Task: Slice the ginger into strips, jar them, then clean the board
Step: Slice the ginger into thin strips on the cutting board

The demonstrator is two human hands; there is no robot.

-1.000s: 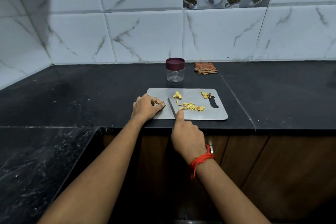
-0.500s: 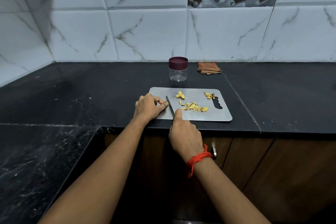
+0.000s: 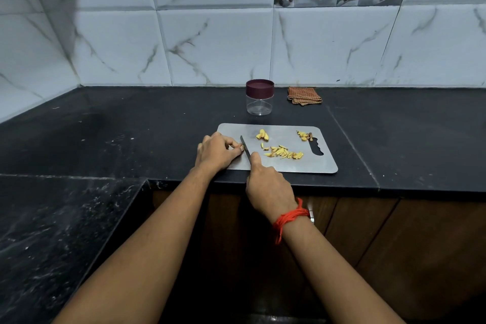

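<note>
On the left part of the steel cutting board (image 3: pixel 289 166), seen from the head camera, the left hand (image 3: pixel 217 151) lies with its fingers curled down, pinching a small ginger piece (image 3: pixel 242 148) against the metal. Just to the right of that piece, touching or nearly touching it, stands the knife (image 3: pixel 245 149), its dark blade running from the board's near edge toward its far edge. The right hand (image 3: pixel 268 187) is clenched around the knife's handle, which is hidden inside the fist, at the board's near edge. Its forefinger stretches out along the back of the blade. Toward the board's middle lies a loose row of cut ginger strips (image 3: pixel 285 153), right of the blade and apart from both hands. A few thicker slices (image 3: pixel 262 135) lie beyond them, and some scraps (image 3: pixel 303 135) sit beside the handle slot at the board's right end. Behind the board stands the jar (image 3: pixel 259 105), its maroon lid (image 3: pixel 259 87) on, and a folded cloth (image 3: pixel 303 96) lies behind the board's right end. The board sits on a black countertop (image 3: pixel 131 126).
</note>
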